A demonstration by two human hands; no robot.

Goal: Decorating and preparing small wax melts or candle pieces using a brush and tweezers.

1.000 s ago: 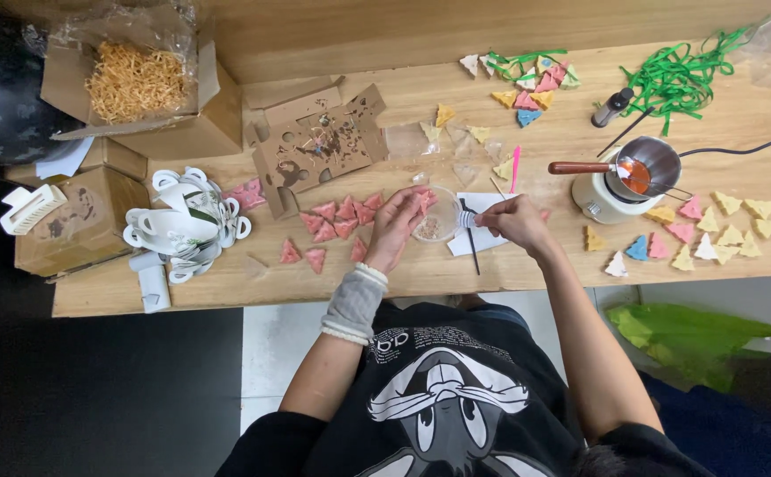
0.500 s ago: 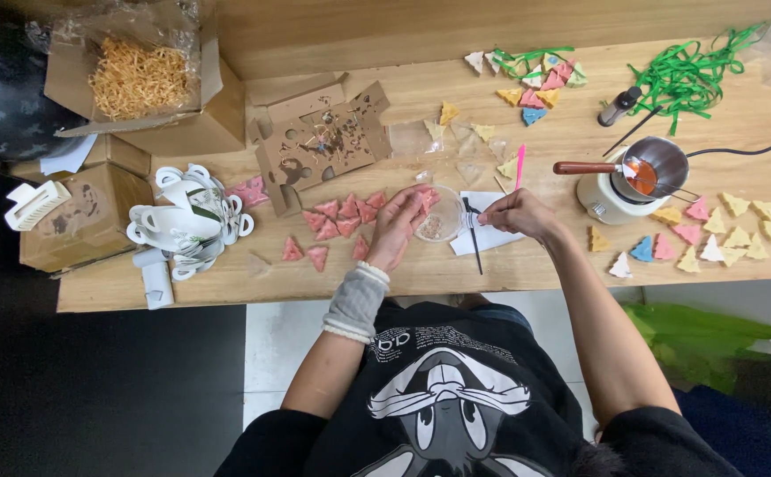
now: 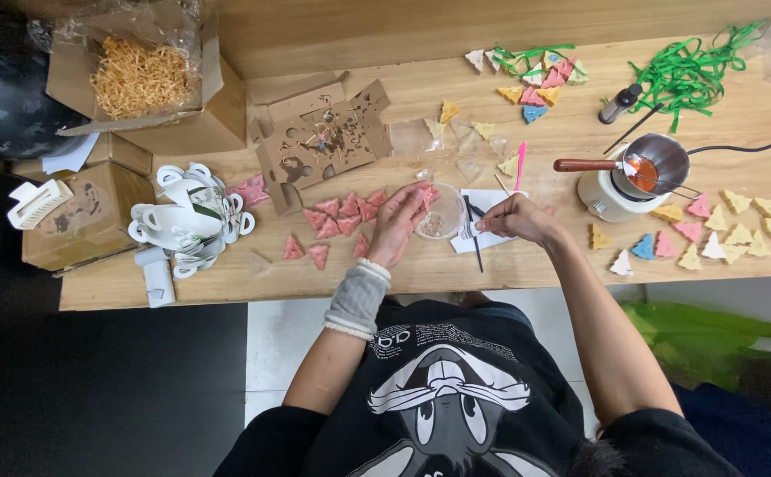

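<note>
Long wooden workbench (image 3: pixel 509 274) under both hands, strewn with coloured triangular pieces. Little changed over the last second: left hand (image 3: pixel 400 223) shifted slightly toward the small clear bowl (image 3: pixel 443 215), now cupping its near rim, a pink triangle (image 3: pixel 424 193) pinched at the fingertips just above it; bowl in the same spot, holding pale crumbs. Right hand (image 3: pixel 511 218) steady just right of the bowl, closed around a thin dark tool (image 3: pixel 473 231) over a white paper sheet (image 3: pixel 491 231). Further right, a small melting pot (image 3: pixel 659 163) with orange liquid on its white warmer. Far left of the left hand, an open cardboard box (image 3: pixel 151 88) of straw-like shreds and a heap of white holders (image 3: pixel 189 219).
</note>
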